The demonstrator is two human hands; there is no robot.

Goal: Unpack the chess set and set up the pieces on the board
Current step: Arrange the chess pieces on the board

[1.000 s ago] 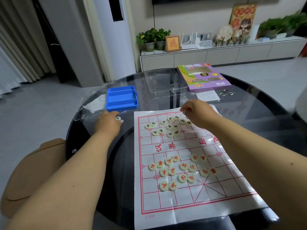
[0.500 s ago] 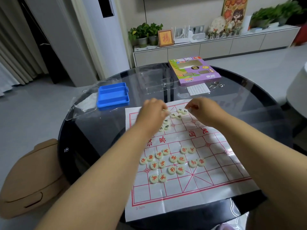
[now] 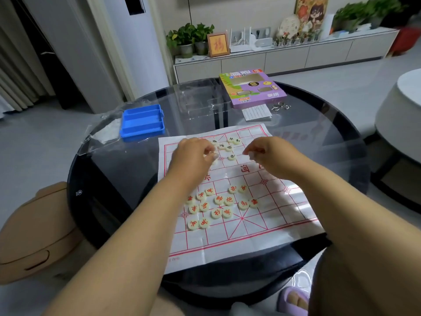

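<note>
Round glass table (image 3: 319,124) fills the view, paper board (image 3: 239,238) spread across it. Left hand (image 3: 193,156) curls over the far dark-lettered pieces (image 3: 229,148), pinching one; right hand (image 3: 271,156) pinches another beside it. Red-lettered pieces (image 3: 218,204) cluster nearer.

Both forearms bare, no sleeves, no watch, no rings seen. At 5 o'clock, lilac open-toe rubber slipper (image 3: 293,298), toes showing.

Soft, even indoor light — glare on the glass table (image 3: 319,142), blurred, warped edges.
</note>
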